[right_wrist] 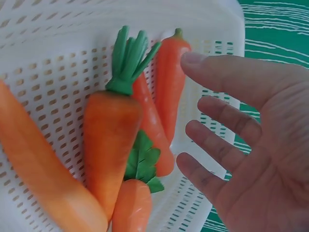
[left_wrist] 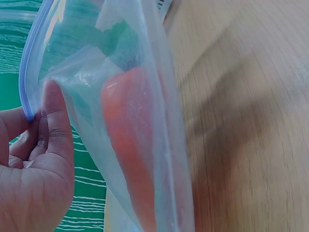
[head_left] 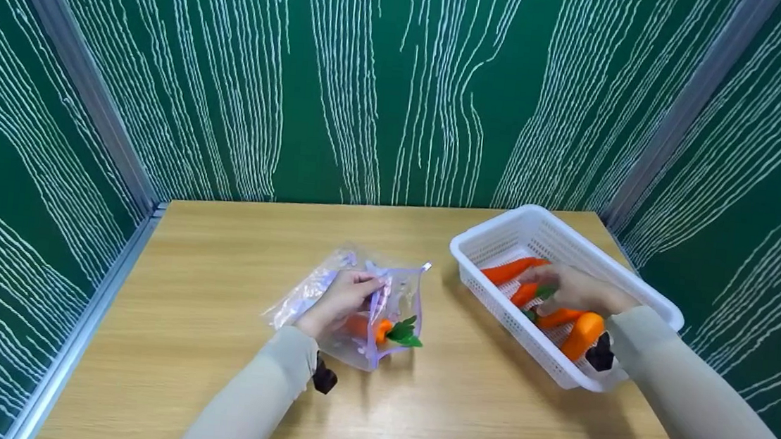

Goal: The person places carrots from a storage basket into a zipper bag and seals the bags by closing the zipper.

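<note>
Carrot with the stalky green top (right_wrist: pixel 113 145) lies in the white basket (head_left: pixel 516 320), long axis crossing ahead of your nearer right hand (right_wrist: pixel 260 130), whose fingers are spread, clear of it. Well left, your left hand (head_left: pixel 344 300) pinches the plastic bag's edge (left_wrist: pixel 25 77).

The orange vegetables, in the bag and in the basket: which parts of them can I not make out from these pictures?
Head view: the right hand covers part of the vegetables in the basket.
Left wrist view: the bottom edge cuts off the bagged carrot; the cloudy bag blurs its leaves.
Right wrist view: the left edge cuts off a smooth orange piece.
</note>
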The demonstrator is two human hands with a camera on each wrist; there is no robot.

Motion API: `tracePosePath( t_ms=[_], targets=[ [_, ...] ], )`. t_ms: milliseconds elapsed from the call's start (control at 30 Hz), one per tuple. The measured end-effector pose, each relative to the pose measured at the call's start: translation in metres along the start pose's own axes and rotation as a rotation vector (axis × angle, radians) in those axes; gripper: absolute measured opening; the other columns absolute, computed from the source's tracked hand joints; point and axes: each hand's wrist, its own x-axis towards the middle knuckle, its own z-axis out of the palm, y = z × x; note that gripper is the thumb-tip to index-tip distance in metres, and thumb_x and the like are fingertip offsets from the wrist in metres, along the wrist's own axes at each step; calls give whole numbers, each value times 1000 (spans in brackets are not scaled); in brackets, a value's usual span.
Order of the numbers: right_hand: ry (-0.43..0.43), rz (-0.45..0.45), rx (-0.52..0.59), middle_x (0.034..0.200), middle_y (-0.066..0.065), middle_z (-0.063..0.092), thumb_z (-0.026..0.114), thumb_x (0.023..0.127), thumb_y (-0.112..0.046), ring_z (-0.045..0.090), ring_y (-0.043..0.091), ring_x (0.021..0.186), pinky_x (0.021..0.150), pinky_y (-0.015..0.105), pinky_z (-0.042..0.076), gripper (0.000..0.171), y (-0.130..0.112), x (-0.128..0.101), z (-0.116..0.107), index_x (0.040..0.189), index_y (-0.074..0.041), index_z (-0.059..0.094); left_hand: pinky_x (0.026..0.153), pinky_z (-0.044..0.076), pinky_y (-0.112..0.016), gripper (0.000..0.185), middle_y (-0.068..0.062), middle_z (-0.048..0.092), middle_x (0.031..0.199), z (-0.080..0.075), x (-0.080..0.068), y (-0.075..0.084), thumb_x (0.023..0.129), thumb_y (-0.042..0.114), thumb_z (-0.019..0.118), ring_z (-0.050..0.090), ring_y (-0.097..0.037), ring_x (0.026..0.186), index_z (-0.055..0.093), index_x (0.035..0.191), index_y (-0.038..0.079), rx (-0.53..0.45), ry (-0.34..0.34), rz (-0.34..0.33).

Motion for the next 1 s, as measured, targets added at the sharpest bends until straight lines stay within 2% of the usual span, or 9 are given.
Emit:
tracePosePath(
  t_ms=[233,400,633,733,900,1000],
  targets=[
    [-33,-5,-57,157,19,59,85,90,-7,51,48,139,121,78,32,64,11,6,2,150,-18,66,69,54,-23,28,4,66,80,-2,0,-2,113,18,60,59,-8,70,77,116,-3,22,-2,-30],
    [-53,10,-65,159,18,58,85,89,-5,47,49,138,121,81,27,64,16,10,4,149,-19,66,73,55,-23,28,4,67,83,-3,0,-3,113,18,59,60,-8,73,76,119,-3,21,-7,-38],
    [-84,84,-62,161,17,52,86,87,-6,43,48,134,119,84,27,70,23,13,7,151,-25,65,75,55,-25,31,3,68,86,-2,-1,-2,114,19,58,60,-9,74,74,125,-5,21,-18,-46],
    [-98,147,-22,160,20,46,86,87,-5,43,48,134,120,82,29,76,19,9,9,155,-25,60,73,55,-24,29,4,68,84,-1,-1,-3,114,17,58,60,-8,72,75,121,-4,5,-18,-42],
    [-96,268,102,152,20,40,94,78,-10,44,50,132,108,75,50,91,10,-4,14,158,-30,56,66,53,-22,26,5,64,75,1,2,-7,112,12,59,58,-4,65,77,113,-7,-32,-19,7],
    [-77,299,118,149,20,38,97,75,-13,43,50,131,105,74,52,95,5,-10,16,158,-30,56,65,52,-22,27,5,64,74,2,3,-8,111,11,59,58,-4,65,76,114,-10,-35,-22,20]
  ],
)
